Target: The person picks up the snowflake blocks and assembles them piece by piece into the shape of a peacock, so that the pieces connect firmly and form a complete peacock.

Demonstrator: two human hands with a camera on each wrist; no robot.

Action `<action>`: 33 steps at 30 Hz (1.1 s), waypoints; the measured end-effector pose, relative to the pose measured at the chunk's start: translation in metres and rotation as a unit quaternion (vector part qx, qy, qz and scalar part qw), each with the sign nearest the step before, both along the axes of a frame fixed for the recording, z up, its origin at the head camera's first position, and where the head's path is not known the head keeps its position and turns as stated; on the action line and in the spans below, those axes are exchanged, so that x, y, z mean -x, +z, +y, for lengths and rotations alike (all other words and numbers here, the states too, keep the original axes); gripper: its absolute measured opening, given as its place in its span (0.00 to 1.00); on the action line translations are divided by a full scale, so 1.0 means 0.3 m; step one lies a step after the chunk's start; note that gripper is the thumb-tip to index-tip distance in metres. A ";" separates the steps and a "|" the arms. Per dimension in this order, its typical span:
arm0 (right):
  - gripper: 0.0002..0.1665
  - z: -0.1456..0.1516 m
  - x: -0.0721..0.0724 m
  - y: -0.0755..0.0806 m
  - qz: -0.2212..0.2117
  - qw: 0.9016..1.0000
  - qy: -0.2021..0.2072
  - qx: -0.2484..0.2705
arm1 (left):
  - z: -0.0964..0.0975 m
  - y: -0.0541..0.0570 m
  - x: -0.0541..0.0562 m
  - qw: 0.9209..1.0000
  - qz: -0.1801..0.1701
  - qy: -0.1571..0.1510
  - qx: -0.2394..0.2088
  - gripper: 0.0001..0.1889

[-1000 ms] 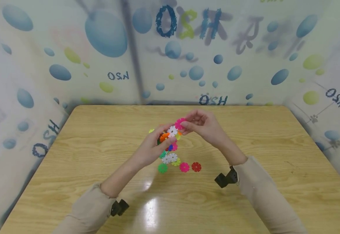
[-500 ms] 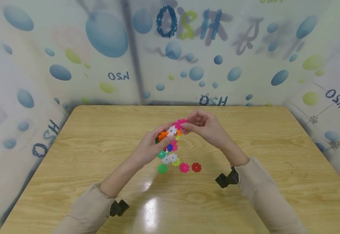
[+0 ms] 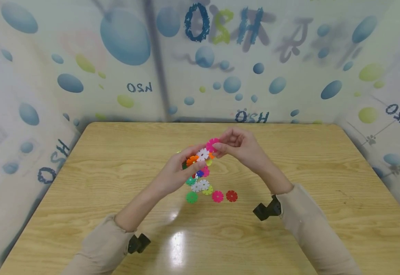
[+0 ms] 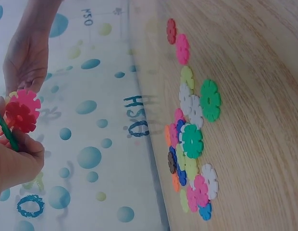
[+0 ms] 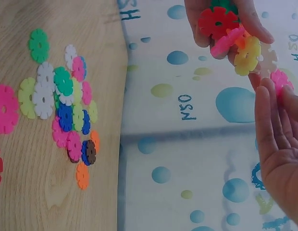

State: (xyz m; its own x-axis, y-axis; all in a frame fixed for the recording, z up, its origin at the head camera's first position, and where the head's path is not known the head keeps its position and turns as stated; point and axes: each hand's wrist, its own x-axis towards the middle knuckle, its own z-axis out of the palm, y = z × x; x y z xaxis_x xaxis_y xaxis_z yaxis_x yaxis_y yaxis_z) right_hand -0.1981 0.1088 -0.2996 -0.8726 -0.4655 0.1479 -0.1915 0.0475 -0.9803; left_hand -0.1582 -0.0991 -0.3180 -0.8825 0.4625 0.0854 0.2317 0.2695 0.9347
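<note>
My left hand [image 3: 175,173] grips a cluster of notched plastic flower discs joined at their slots. Orange [image 3: 192,160] and white [image 3: 202,154] discs show in the head view. A red disc [image 5: 218,23] and a yellow disc [image 5: 247,56] of the cluster appear in the right wrist view, and a green disc [image 4: 8,133] sits between the left fingers in the left wrist view. My right hand [image 3: 242,149] pinches a pink disc [image 3: 212,145] between thumb and fingers, right at the white disc's edge. Both hands are raised above the table.
Loose discs lie on the wooden table [image 3: 83,172] below the hands. Nearest the front are a green disc [image 3: 191,197], a pink disc [image 3: 217,196] and a red disc [image 3: 232,196]. Several others form a pile [image 4: 180,154], partly hidden by the left hand. A patterned wall [image 3: 200,76] stands behind.
Both hands stay almost in place with the pink disc against the white one. The cluster tilts slightly and back. The view shifts a little.
</note>
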 end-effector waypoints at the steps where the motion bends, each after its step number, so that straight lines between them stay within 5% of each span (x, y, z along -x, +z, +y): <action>1: 0.06 0.001 -0.001 0.001 0.000 1.000 0.002 0.002 | 0.000 0.002 -0.001 1.000 0.001 0.000 0.001 0.26; 14: 0.10 0.006 -0.017 -0.001 0.026 1.000 -0.007 0.006 | 0.015 0.013 -0.003 0.999 -0.013 0.030 -0.012 0.23; 25: 0.07 -0.016 -0.040 0.021 0.103 0.991 -0.059 -0.065 | 0.013 0.026 0.001 0.997 -0.040 0.064 0.009 0.26; 33: 0.06 -0.014 -0.041 0.021 0.112 0.991 -0.052 -0.052 | 0.012 0.039 0.010 0.997 -0.048 0.059 -0.008 0.26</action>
State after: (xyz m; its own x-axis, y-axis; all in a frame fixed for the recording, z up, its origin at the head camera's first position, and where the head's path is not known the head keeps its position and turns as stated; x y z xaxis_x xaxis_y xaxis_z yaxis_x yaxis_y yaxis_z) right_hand -0.1856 0.1046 -0.2934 -0.8677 -0.3975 0.2984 -0.3919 0.1778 -0.9027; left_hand -0.1611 -0.0954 -0.3064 -0.9349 0.3548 0.0044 0.1089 0.2751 0.9552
